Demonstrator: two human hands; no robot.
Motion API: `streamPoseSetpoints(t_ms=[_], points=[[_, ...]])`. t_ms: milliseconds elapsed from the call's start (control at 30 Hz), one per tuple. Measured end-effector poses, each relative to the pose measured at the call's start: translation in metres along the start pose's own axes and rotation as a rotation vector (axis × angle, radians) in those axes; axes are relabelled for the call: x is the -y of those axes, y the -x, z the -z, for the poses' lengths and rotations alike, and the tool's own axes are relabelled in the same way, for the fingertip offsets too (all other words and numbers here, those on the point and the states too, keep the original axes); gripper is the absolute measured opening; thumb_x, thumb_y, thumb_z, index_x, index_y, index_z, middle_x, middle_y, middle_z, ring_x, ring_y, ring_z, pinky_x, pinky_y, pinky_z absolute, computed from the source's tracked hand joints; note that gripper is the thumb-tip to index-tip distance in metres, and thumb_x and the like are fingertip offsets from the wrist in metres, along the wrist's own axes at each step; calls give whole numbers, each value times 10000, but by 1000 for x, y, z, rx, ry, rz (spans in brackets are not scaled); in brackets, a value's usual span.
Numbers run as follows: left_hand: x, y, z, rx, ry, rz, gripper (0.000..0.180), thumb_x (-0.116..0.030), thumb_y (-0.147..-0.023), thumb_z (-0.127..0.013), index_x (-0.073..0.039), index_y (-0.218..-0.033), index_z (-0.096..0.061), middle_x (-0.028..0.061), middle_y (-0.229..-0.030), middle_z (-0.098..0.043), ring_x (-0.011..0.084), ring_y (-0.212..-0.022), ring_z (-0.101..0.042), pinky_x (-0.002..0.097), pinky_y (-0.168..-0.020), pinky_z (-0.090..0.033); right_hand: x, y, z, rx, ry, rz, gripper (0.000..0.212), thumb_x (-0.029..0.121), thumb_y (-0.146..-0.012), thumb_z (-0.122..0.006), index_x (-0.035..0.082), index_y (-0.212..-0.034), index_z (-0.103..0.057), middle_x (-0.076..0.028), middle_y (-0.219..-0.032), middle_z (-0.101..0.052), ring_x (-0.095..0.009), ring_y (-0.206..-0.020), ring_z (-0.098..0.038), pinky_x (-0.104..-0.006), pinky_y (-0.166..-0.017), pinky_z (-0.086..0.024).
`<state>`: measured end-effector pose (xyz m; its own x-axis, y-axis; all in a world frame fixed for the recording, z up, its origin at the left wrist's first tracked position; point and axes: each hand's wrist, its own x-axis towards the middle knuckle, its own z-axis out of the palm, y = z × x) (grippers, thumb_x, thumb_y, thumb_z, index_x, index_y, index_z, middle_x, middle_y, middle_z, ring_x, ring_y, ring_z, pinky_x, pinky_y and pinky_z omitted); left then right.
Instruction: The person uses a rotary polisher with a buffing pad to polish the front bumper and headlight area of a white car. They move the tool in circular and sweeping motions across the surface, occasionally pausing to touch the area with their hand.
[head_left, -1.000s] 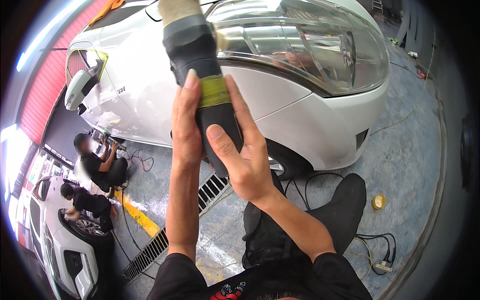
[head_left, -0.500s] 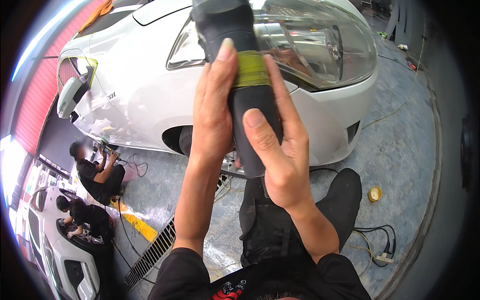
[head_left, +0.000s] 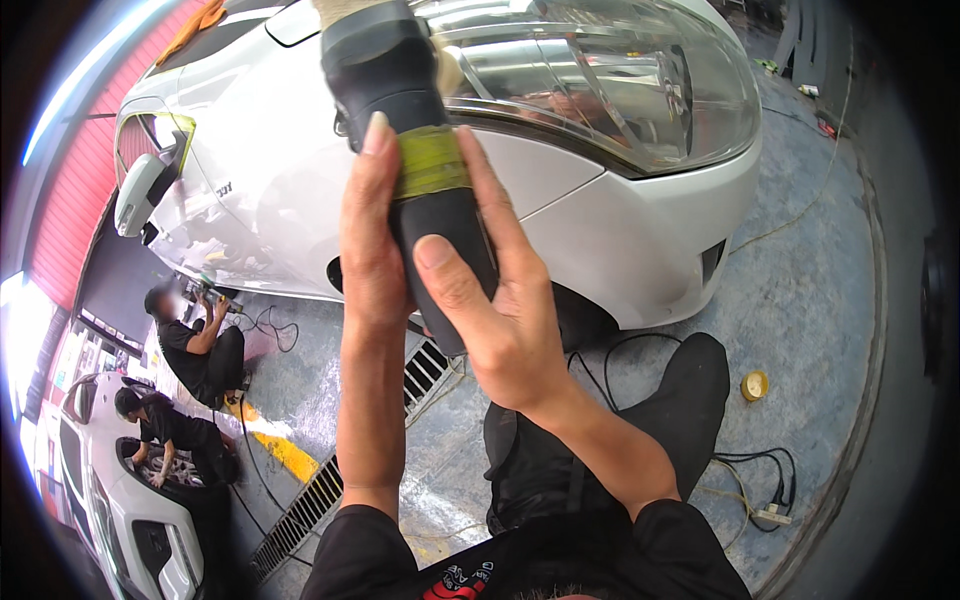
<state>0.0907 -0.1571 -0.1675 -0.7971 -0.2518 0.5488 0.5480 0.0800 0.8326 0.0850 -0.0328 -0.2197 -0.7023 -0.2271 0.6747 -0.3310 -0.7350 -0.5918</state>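
Both my hands wrap round a black power polisher (head_left: 428,215) with a yellow-green band on its body. A pale, fuzzy pad (head_left: 447,65) shows in part behind its head. My left hand (head_left: 370,235) closes on the tool's left side, thumb along the band. Lower down on the right, my right hand (head_left: 515,320) grips the body, its thumb lying across the front. The tool's head is over the white car (head_left: 270,190), just left of the clear headlight (head_left: 620,95). Whether the pad touches the paint is hidden.
A yellow tin (head_left: 754,386) and a power strip with black plugs (head_left: 772,514) lie on the floor to my right. A drain grate (head_left: 300,530) runs at lower left. Two co-workers (head_left: 195,345) crouch at left, near a second white car (head_left: 150,535).
Both hands and the polisher have moved left and slightly down, away from the headlight. The co-worker at the second car's wheel has shifted an arm.
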Motion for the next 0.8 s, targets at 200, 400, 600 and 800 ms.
streamPoseSetpoints(t_ms=[200,400,600,800], points=[[7,1,15,-219,19,-96,538,-343,-1163,-506,-17,-1591,-503,124,-1506,-577,199,-1307,-633,360,-1090,-545,-16,-11,-11,0,46,50,756,247,-1080,-677,-57,-1677,-328,-306,-1378,-688,-314,-1231,-722,-365,-1057,-541],[7,9,-12,-347,-23,-55,587,-351,-1170,-505,9,-1630,-445,124,-1643,-474,189,-1439,-528,361,-1170,-482,0,-14,12,89,66,-105,712,237,-1064,-694,-55,-1645,-404,-281,-1394,-687,-292,-1253,-704,-365,-1073,-526],[39,11,-53,-36,-90,-241,433,-331,-1145,-589,11,-1408,-572,71,-1177,-665,146,-1033,-652,312,-914,-552,23,15,46,-60,61,-30,766,219,-1063,-667,-64,-1682,-316,-208,-1507,-582,-233,-1307,-620,-337,-1102,-494],[27,2,-95,430,-23,-25,536,-375,-1061,-698,7,-1410,-559,86,-1150,-683,147,-1002,-643,311,-888,-525,3,49,62,-327,14,20,947,382,-1033,-666,-48,-1711,-164,-221,-1524,-513,-259,-1300,-618,-345,-1019,-547]])
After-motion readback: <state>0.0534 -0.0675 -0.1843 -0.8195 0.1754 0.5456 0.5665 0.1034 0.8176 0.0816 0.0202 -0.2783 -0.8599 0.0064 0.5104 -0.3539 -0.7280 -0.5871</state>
